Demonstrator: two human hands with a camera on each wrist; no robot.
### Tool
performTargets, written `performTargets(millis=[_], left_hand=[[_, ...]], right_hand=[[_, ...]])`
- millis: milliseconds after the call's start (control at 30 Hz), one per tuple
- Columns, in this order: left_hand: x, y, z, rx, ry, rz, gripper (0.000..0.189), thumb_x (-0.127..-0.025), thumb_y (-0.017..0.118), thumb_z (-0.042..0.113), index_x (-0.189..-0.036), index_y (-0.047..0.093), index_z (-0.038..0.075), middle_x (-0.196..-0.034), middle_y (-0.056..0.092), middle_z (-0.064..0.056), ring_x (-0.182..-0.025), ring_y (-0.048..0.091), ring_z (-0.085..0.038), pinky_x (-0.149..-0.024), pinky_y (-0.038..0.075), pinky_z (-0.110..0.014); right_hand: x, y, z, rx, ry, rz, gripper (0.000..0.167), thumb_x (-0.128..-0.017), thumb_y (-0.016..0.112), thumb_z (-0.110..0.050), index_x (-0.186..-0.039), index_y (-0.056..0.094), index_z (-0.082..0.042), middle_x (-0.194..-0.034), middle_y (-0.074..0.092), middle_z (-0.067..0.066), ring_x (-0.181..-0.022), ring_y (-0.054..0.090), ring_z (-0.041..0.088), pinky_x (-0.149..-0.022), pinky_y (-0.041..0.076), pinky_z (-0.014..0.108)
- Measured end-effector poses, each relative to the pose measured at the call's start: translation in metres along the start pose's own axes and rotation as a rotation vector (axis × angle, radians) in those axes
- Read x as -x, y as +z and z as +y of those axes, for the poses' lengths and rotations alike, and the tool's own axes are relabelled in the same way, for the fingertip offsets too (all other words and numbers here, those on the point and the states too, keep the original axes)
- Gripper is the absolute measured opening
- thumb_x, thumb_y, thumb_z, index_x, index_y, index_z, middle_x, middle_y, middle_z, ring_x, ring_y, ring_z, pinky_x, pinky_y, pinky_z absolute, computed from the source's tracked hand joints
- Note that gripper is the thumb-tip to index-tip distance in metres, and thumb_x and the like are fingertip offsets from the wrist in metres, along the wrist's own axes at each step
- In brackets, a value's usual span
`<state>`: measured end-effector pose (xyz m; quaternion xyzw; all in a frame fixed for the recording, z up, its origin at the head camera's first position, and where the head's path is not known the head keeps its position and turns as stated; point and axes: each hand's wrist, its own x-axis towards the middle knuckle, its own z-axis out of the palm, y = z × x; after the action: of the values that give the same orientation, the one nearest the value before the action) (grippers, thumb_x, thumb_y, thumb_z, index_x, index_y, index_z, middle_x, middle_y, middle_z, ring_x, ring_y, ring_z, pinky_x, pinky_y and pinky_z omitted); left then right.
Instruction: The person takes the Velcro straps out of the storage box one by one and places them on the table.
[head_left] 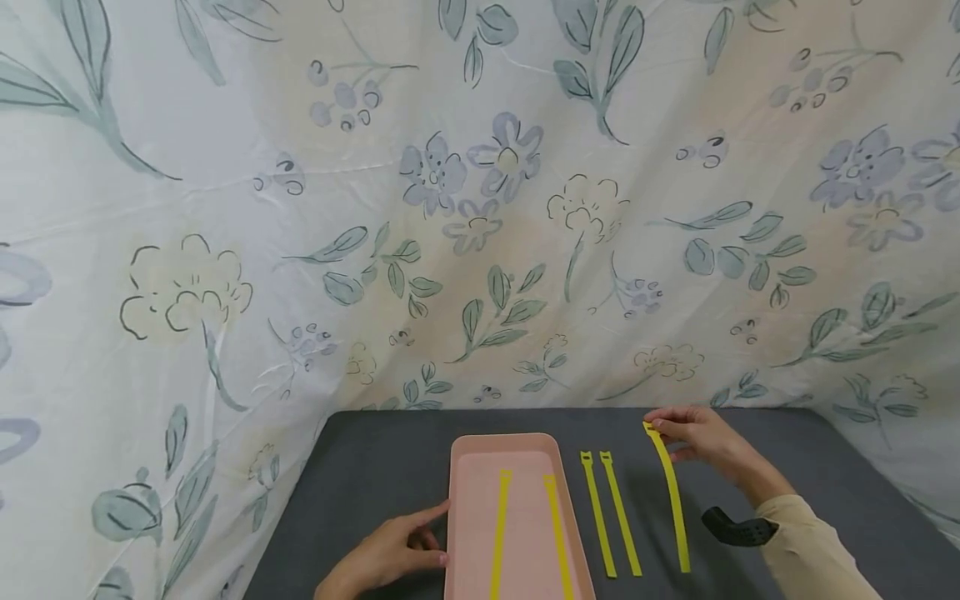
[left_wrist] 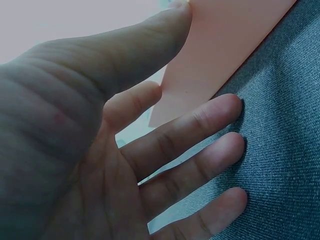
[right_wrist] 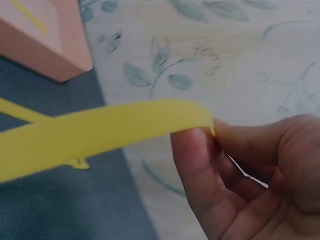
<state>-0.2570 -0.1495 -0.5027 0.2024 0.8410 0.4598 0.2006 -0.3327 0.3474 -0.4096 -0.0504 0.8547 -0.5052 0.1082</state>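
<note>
Between thumb and fingertips, my right hand (head_left: 705,437) pinches the slotted end of a yellow cable strap (head_left: 674,500). The rest of that strap hangs down toward me over the dark table, and in the right wrist view it bends over the index fingertip (right_wrist: 192,145). My left hand (head_left: 386,552) touches the left side of the pink tray (head_left: 456,500), its fingers spread and loosely bent in the left wrist view. Inside the tray lie two yellow straps, one on the left (head_left: 500,533) and one on the right (head_left: 557,533).
Two more yellow straps, a nearer-left one (head_left: 597,517) and its neighbour (head_left: 622,517), lie side by side on the dark grey table (head_left: 390,467), right of the tray. A flowered cloth (head_left: 480,250) hangs behind the table. A black band (head_left: 738,531) sits at my right sleeve.
</note>
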Motion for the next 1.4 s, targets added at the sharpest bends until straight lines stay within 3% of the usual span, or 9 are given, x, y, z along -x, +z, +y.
performTargets(millis=[100, 267, 400, 767, 1067, 1400], left_hand=[[0.001, 0.0, 0.0, -0.01, 0.001, 0.008, 0.075, -0.092, 0.076, 0.028, -0.156, 0.041, 0.012, -0.095, 0.07, 0.0, -0.079, 0.06, -0.007, -0.07, 0.047, -0.024], [0.002, 0.0, 0.001, -0.003, -0.002, 0.009, 0.075, -0.091, 0.077, 0.027, -0.155, 0.042, 0.012, -0.095, 0.07, 0.0, -0.08, 0.061, -0.008, -0.07, 0.047, -0.024], [0.001, 0.001, 0.0, 0.012, 0.003, 0.005, 0.074, -0.092, 0.076, 0.028, -0.156, 0.042, 0.013, -0.096, 0.071, 0.0, -0.082, 0.062, -0.007, -0.071, 0.047, -0.024], [0.002, 0.002, -0.001, 0.038, 0.004, -0.001, 0.074, -0.092, 0.076, 0.027, -0.156, 0.041, 0.013, -0.097, 0.072, 0.0, -0.084, 0.064, -0.007, -0.071, 0.049, -0.024], [0.002, 0.002, 0.0, 0.039, -0.006, -0.001, 0.075, -0.091, 0.076, 0.027, -0.156, 0.042, 0.013, -0.097, 0.072, 0.0, -0.085, 0.064, -0.009, -0.072, 0.049, -0.025], [0.001, 0.0, -0.001, 0.051, -0.002, 0.005, 0.075, -0.09, 0.078, 0.025, -0.155, 0.042, 0.014, -0.096, 0.071, 0.0, -0.08, 0.062, -0.009, -0.07, 0.048, -0.023]], right_hand=[[-0.006, 0.007, 0.01, 0.014, 0.012, -0.025, 0.039, -0.107, 0.052, -0.025, -0.133, 0.06, 0.003, -0.127, 0.067, 0.017, -0.105, 0.067, 0.019, -0.08, 0.057, 0.039], [-0.018, 0.017, 0.027, 0.011, 0.049, -0.021, 0.038, -0.107, 0.052, -0.022, -0.132, 0.06, 0.005, -0.117, 0.067, 0.013, -0.097, 0.065, 0.019, -0.079, 0.057, 0.04], [-0.026, 0.025, 0.038, -0.001, 0.061, 0.032, 0.036, -0.107, 0.053, -0.02, -0.13, 0.061, 0.005, -0.108, 0.066, 0.009, -0.091, 0.064, 0.02, -0.08, 0.057, 0.041], [-0.044, 0.039, 0.058, 0.04, 0.104, 0.109, 0.033, -0.106, 0.054, -0.02, -0.126, 0.064, 0.005, -0.102, 0.069, 0.01, -0.083, 0.064, 0.02, -0.076, 0.057, 0.039], [-0.05, 0.044, 0.078, 0.113, 0.072, 0.118, 0.033, -0.105, 0.054, -0.018, -0.125, 0.065, 0.006, -0.108, 0.069, 0.014, -0.091, 0.066, 0.018, -0.078, 0.057, 0.039], [-0.056, 0.051, 0.084, 0.132, 0.072, 0.157, 0.029, -0.104, 0.054, -0.014, -0.121, 0.067, 0.005, -0.097, 0.068, 0.01, -0.081, 0.06, 0.019, -0.067, 0.05, 0.035]])
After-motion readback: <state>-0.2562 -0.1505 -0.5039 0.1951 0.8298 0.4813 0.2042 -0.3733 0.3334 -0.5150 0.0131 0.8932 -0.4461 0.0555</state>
